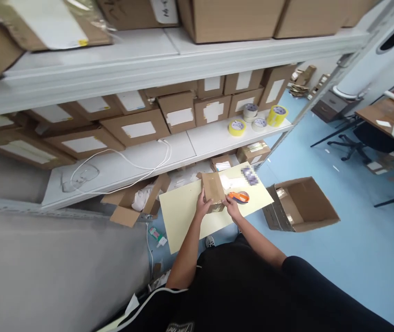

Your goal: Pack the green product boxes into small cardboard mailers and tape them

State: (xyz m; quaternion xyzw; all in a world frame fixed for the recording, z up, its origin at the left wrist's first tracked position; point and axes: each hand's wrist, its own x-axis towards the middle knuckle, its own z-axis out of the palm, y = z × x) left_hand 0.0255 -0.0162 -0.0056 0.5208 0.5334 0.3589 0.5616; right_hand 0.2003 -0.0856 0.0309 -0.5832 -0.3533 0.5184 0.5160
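A small cardboard box (pixel 213 185) with tape across its top sits on the pale yellow tabletop (pixel 179 221). My left hand (pixel 202 204) grips its near left side, fingers closed on the cardboard. At the near right corner, my right hand (pixel 230 205) has its fingers closed on the box too. Just beyond the right hand lies an orange tape dispenser (pixel 239 197). White papers (pixel 231 182) rest behind it, beside a blurred-out item (pixel 250 175).
Shelves hold several labelled cartons (pixel 179 110), a white cable (pixel 138 167) and tape rolls (pixel 237 127). An open carton (pixel 133 200) stands left of the table. A large open box (pixel 302 205) is on the blue floor (pixel 349 267) at right, near an office chair (pixel 352 146).
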